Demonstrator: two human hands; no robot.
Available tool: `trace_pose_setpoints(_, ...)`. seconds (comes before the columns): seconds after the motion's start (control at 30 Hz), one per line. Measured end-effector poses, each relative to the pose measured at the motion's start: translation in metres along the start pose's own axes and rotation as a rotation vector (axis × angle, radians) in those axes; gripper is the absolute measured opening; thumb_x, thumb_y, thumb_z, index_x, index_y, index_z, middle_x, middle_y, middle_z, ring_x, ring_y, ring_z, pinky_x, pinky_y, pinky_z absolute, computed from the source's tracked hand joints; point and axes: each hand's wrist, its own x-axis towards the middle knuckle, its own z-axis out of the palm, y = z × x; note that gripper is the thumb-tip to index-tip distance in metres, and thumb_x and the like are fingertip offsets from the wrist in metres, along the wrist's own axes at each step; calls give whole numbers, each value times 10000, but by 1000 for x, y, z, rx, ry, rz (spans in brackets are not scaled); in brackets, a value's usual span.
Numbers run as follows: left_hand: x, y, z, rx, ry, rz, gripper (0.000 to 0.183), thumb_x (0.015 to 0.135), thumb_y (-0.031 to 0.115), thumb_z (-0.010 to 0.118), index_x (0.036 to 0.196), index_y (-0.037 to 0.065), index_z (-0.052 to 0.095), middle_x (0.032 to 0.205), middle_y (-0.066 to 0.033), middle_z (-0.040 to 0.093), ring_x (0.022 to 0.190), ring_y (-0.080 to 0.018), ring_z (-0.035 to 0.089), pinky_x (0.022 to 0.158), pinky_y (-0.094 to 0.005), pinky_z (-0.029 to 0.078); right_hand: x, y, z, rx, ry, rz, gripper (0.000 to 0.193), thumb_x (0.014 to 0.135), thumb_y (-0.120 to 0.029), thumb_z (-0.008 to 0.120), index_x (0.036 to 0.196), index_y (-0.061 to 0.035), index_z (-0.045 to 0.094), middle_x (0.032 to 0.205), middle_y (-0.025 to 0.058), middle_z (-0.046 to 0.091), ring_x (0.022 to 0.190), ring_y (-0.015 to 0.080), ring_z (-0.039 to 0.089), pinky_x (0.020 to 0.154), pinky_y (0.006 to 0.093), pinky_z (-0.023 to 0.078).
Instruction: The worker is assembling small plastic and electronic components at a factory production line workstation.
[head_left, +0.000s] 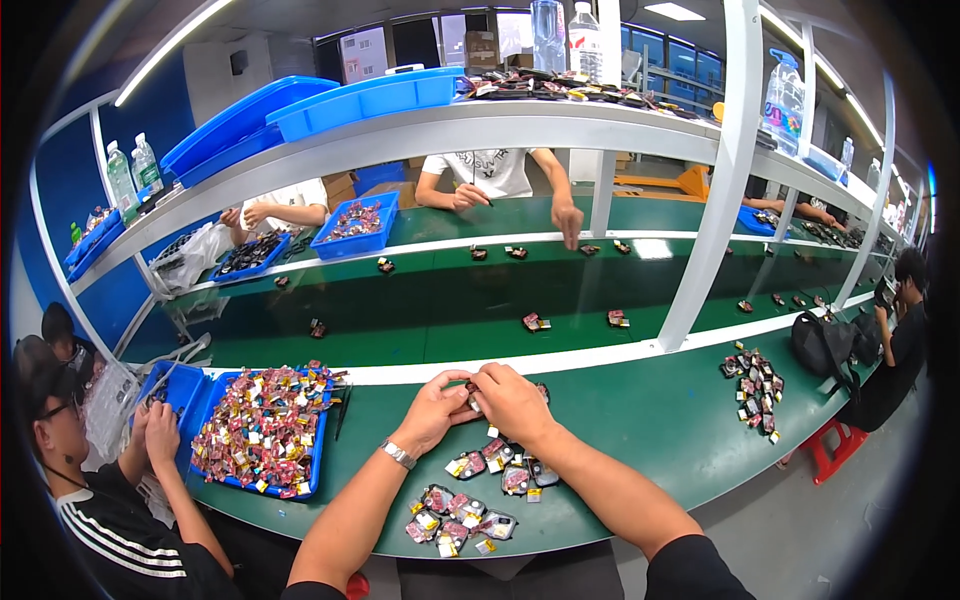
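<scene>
I see a red-labelled clear plastic bottle (584, 42); left hand (432, 412) and right hand (514, 402) meet, pinching a partly hidden small dark piece (472, 389).

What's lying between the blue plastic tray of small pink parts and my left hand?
In the head view, a slim black tool-like item lies beside the blue tray; then green tabletop stretches to your left hand.

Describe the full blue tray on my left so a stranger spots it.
Start at the nearest green table. Towards its left end, by the person in stripes, sits the tray. Its heap of pinkish parts sets it apart from the blue tray beside it.
</scene>
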Motion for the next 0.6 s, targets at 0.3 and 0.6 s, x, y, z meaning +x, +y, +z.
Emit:
trace_pose_setpoints(0.3, 1, -4, -2, -135, -21, 54, 262, 967, 63, 539, 1214, 61, 453, 1135, -108, 606, 1092, -224, 606, 1018, -420, 496, 6, 12, -15, 132, -41, -70, 119, 784, -32, 662, 894, -64, 633, 1012, 67, 612, 967, 264, 607, 812, 367, 527)
trace_pose_setpoints(0.6, 1, -2, 0, -91, -6, 13, 301, 947, 24, 554, 1229, 71, 457, 1178, -106, 599, 1089, -190, 600, 963, -361, 523, 4, 18, -15, 256, -87, 45, 86, 814, -108, 658, 878, -71, 702, 1215, 93, 574, 1168, 278, 516, 962, 385, 461)
